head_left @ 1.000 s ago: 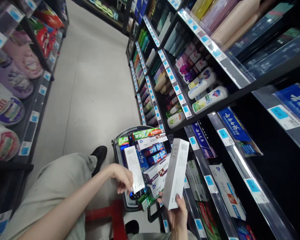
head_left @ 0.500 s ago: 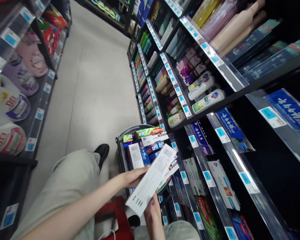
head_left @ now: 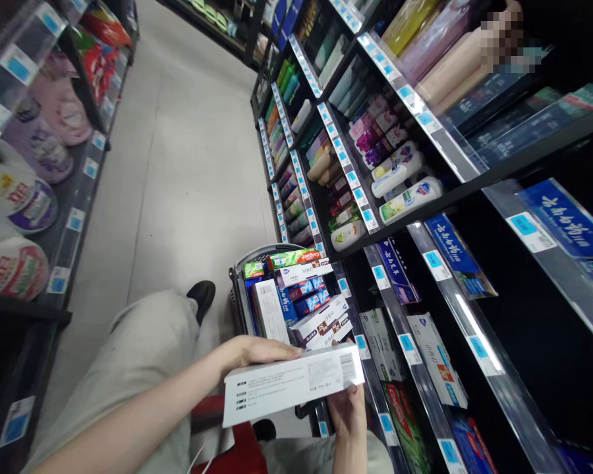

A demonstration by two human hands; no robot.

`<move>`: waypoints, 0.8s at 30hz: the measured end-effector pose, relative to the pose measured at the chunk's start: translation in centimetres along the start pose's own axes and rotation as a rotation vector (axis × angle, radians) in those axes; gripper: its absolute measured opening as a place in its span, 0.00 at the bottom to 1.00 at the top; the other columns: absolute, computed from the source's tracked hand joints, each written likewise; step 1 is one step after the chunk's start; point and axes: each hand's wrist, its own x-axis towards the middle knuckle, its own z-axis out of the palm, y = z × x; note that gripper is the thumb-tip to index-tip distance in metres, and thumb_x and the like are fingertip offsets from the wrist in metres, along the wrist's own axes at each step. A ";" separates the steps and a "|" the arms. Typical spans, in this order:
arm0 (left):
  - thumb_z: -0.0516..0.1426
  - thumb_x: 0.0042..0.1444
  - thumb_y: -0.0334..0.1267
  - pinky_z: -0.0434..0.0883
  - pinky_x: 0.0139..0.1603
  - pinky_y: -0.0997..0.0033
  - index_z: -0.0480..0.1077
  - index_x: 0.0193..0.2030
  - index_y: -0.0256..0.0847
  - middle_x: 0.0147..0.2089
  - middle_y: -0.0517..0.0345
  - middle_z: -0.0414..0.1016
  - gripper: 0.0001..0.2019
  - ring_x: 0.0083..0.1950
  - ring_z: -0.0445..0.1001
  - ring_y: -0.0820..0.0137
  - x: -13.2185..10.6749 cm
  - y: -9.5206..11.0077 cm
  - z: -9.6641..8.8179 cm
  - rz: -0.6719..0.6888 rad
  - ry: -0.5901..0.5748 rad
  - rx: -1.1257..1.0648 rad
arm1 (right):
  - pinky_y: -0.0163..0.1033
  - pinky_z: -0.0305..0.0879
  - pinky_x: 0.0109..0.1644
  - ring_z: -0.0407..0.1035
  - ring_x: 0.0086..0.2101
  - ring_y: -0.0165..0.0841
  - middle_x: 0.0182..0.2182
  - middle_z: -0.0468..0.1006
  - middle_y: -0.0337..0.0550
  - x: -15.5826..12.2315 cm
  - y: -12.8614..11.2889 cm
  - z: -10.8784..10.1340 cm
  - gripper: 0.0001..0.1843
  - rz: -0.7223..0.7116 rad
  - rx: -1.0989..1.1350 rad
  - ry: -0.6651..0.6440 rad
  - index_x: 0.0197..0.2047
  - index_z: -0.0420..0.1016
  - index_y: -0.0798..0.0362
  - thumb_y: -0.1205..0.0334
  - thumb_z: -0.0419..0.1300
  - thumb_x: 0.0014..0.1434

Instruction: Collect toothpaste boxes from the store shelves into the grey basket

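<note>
A long white toothpaste box [head_left: 286, 388], its barcode and small-print side facing me, is held in front of my legs. My left hand [head_left: 261, 350] lies along its upper edge, fingers over the top. At the right end, my right hand [head_left: 346, 403] grips it from below and behind; part of that hand is hidden by the box. Just beyond stands a grey basket [head_left: 236, 299] packed with toothpaste boxes, including white-and-brown boxes [head_left: 321, 320], a white box [head_left: 271, 309], a green Colgate box [head_left: 294, 259] and small blue-and-red boxes [head_left: 310, 296].
Shelves on the right hold toothpaste boxes [head_left: 437, 359], blue packs [head_left: 452, 243] and bottles [head_left: 410, 197]. Detergent bottles [head_left: 22, 191] line the left shelf. A grey floor aisle [head_left: 197, 164] runs ahead. A red stool-like object [head_left: 242, 451] is beneath me.
The white box has turned from a steep slant to nearly level and come lower, nearer to me. My right hand has moved right with its end, uncovering white-and-brown boxes in the basket.
</note>
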 end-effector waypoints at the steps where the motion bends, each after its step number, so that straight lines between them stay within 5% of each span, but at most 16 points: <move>1: 0.65 0.33 0.66 0.68 0.43 0.69 0.76 0.43 0.39 0.43 0.53 0.79 0.36 0.42 0.73 0.65 0.0 -0.1 -0.1 -0.014 0.002 0.010 | 0.54 0.62 0.58 0.66 0.54 0.45 0.56 0.71 0.43 -0.1 0.2 -0.2 0.44 0.000 0.000 0.002 0.61 0.61 0.36 0.50 0.71 0.42; 5: 0.64 0.36 0.64 0.68 0.41 0.69 0.75 0.43 0.39 0.42 0.53 0.78 0.34 0.41 0.73 0.65 -0.5 0.2 0.1 -0.042 -0.019 -0.016 | 0.52 0.62 0.58 0.67 0.53 0.43 0.55 0.72 0.42 -0.2 0.6 -0.5 0.46 -0.007 -0.021 0.005 0.63 0.58 0.35 0.51 0.70 0.42; 11: 0.64 0.44 0.48 0.70 0.46 0.55 0.61 0.60 0.46 0.53 0.49 0.73 0.35 0.45 0.75 0.56 -2.4 2.1 0.9 0.121 -0.350 -0.274 | 0.56 0.54 0.62 0.69 0.50 0.44 0.50 0.76 0.44 0.0 0.1 -0.5 0.43 -0.082 0.037 0.256 0.57 0.66 0.42 0.50 0.71 0.35; 15: 0.62 0.44 0.44 0.65 0.55 0.54 0.65 0.55 0.36 0.53 0.46 0.72 0.31 0.52 0.71 0.56 -2.2 2.3 0.7 0.255 -0.272 -0.400 | 0.53 0.44 0.66 0.68 0.51 0.40 0.48 0.77 0.39 -0.1 -0.3 -1.3 0.39 -0.128 0.046 0.356 0.55 0.67 0.41 0.51 0.70 0.37; 24: 0.62 0.43 0.45 0.65 0.55 0.45 0.65 0.54 0.37 0.53 0.46 0.72 0.30 0.51 0.71 0.52 -2.2 2.3 0.6 0.235 -0.275 -0.392 | 0.46 0.63 0.54 0.67 0.52 0.40 0.52 0.75 0.44 -0.2 -0.7 -1.7 0.42 -0.169 -0.008 0.301 0.59 0.63 0.42 0.52 0.69 0.38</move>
